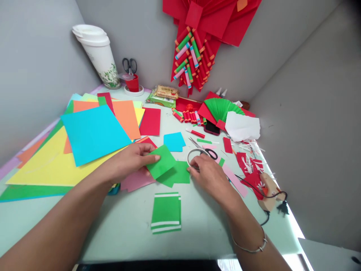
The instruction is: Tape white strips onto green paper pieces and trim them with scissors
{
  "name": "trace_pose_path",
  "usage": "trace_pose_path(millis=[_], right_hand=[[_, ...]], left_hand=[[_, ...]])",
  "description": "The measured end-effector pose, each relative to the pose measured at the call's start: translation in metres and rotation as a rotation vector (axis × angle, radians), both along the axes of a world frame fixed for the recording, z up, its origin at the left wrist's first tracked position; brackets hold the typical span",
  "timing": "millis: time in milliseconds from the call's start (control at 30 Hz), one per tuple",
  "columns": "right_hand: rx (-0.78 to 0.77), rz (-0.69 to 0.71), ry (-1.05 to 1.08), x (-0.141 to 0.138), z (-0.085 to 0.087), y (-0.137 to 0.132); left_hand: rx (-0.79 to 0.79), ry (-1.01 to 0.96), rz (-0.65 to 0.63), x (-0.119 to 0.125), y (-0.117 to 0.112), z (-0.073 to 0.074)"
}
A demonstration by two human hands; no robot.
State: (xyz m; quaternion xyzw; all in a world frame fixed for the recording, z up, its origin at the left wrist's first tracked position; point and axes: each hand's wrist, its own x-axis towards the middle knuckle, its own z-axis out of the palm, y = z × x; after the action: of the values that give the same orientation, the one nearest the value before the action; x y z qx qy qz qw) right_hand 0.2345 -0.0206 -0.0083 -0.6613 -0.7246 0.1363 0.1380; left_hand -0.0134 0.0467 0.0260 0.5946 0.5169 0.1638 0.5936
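Left hand (137, 158): pinching green square (163, 161), left of tape roll (188, 158). Right hand (209, 176): at the roll, grip unclear. Advisable: square kept flat, tape drawn straight.

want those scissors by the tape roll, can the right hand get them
Likely yes: the scissors lie just past the right hand, one handle loop uncovered, though that hand holds the tape roll.

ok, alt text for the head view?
A person's left hand holds a green paper piece over more green paper; the right hand touches a tape roll by scissors. Nearer lie white-striped green pieces, and a pile of colored paper spreads at left.
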Motion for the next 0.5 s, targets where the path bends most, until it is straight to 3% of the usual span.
trace_pose_path(millis=[200, 500], right_hand=[[0.057, -0.009, -0.052, 0.0006, -0.0046, -0.0002], [0.163, -0.069, -0.022, 0.001, 0.0016, -0.0002]], left_hand=[[-0.082, -0.142, -0.021, 0.0051, -0.0055, 0.0065], [-0.051, -0.17, -0.015, 0.0106, -0.0072, 0.0019]])
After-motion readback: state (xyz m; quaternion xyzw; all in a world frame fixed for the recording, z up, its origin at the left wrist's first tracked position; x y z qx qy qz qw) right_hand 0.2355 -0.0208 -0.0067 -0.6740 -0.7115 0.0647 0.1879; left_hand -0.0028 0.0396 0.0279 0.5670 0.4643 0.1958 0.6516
